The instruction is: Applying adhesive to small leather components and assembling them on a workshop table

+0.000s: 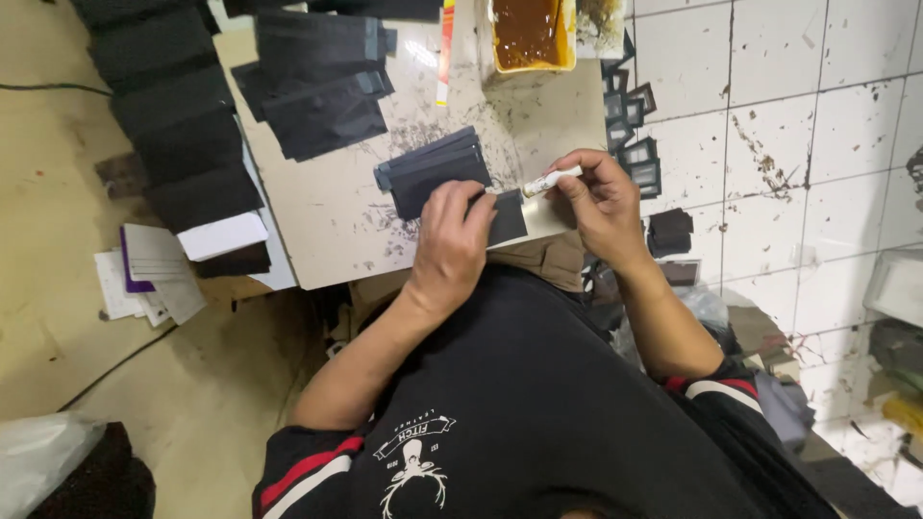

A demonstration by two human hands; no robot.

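Observation:
My left hand [448, 242] presses flat on a small black leather piece [507, 217] at the near edge of a pale work board [327, 207]. My right hand [602, 202] grips a short white brush or applicator [550, 181], its tip just above that piece. A stack of black leather pieces [431, 168] lies right behind my left hand. A yellow tub of brown glue [532, 34] stands at the far edge of the board.
More black pieces [322, 91] lie at the board's far left, and a long row of them [173, 115] runs along the floor. White cards [154, 274] lie on the floor. Small black framed parts [635, 144] sit on the tiled floor at right.

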